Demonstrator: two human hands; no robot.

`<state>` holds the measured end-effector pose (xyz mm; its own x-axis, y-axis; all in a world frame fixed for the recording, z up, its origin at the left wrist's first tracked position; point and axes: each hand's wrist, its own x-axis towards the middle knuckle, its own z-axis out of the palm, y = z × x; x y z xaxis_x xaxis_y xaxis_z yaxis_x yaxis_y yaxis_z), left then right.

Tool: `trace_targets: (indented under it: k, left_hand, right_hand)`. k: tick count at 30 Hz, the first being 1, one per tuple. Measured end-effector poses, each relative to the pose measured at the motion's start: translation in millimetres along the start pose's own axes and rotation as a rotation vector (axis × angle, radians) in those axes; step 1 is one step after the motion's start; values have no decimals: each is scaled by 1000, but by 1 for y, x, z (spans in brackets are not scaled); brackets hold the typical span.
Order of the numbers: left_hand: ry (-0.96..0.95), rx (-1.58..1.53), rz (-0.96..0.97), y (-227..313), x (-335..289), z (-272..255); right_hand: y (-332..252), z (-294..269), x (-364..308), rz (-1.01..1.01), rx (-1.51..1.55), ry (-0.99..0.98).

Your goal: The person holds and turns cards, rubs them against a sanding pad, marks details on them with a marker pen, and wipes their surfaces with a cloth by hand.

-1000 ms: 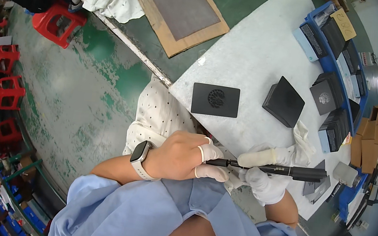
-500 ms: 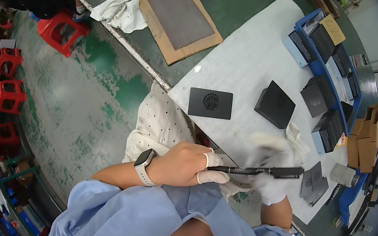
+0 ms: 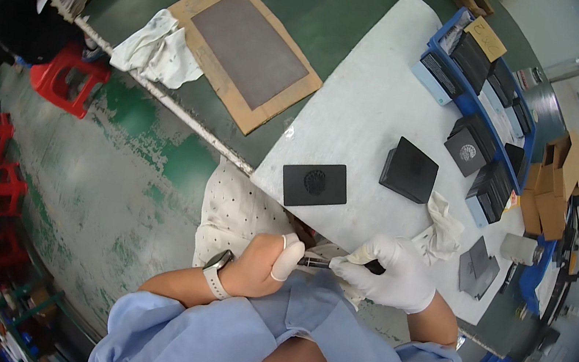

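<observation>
Just in front of my body, a slim black pen (image 3: 315, 262) bridges my two hands. My left hand (image 3: 265, 263), with white finger cots and a watch on its wrist, is closed round one end of it. In a white glove, my right hand (image 3: 394, 276) pinches the other end, and a black tip (image 3: 375, 266) shows between its fingers. Much of the pen is hidden by the fingers. Beyond the hands, a flat black card-like plate (image 3: 315, 184) with a round emblem lies on the white table mat (image 3: 359, 109). Right of it is a stack of black plates (image 3: 409, 170).
A crumpled white cloth (image 3: 440, 228) lies by my right hand. Farther right are dark sheets (image 3: 478, 270), a jar (image 3: 521, 249) and a blue tray (image 3: 474, 103) of boxes. A framed brown board (image 3: 249, 49) and a white rag (image 3: 158, 50) sit far left. Red stools (image 3: 70, 80) stand on the floor.
My right hand, blurred before, has come in and now grips the pen's right end. Less of the pen shows between the hands. The view has shifted slightly.
</observation>
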<state>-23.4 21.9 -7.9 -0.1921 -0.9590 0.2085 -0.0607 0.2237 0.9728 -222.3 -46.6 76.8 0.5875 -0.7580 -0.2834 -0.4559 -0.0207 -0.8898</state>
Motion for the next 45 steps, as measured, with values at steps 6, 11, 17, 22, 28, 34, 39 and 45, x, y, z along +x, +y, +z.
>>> trace_targets:
  k: [6,11,17,22,28,34,39,45]
  left_hand:
    - [-25,31,149,-21,4,-27]
    - [-86,200,53,-11,39,-66]
    - [25,631,90,-6,68,-74]
    - [-1,810,123,-15,46,-53]
    - [61,787,66,-12,42,-49]
    - [90,613,138,30,50,-22]
    - [173,473,178,33,41,-20]
    - [190,168,265,57,73,4]
  right_hand:
    - [-14,14,20,-15,-151,1]
    - [-14,12,41,192,215,161]
    - [12,-28,94,-143,-945,526]
    - [18,-14,111,-247,-1114,608]
    - [0,-19,56,-367,-727,592]
    - [18,17,14,-568,-829,247]
    - [25,-11,8,-517,-987,755]
    - [13,-15,10,-395,-681,725]
